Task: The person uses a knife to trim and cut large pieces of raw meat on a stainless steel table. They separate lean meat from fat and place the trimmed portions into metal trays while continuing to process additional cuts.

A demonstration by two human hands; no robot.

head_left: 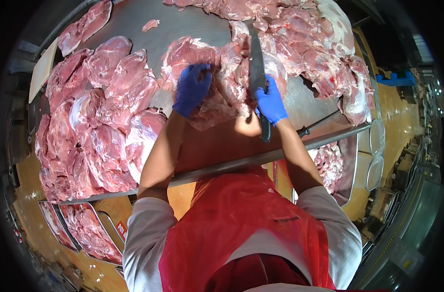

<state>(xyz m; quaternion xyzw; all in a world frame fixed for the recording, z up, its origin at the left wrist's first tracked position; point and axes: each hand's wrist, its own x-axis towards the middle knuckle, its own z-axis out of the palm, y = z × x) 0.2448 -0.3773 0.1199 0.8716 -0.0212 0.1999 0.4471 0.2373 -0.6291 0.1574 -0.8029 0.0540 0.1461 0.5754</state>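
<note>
My left hand in a blue glove rests with curled fingers gripping a piece of raw meat at the centre of the steel table. My right hand, also gloved in blue, is closed on a large knife; its dark blade points away from me over the cut piece, and the handle end hangs below my fingers. A dark-handled rod, perhaps a sharpening steel, lies to the right of my right hand near the table's front rail.
Raw meat pieces cover the left and back right. Metal bins with meat stand below the front edge. A white board is at the left edge, a blue plastic object beyond the right side. The steel rail crosses before me.
</note>
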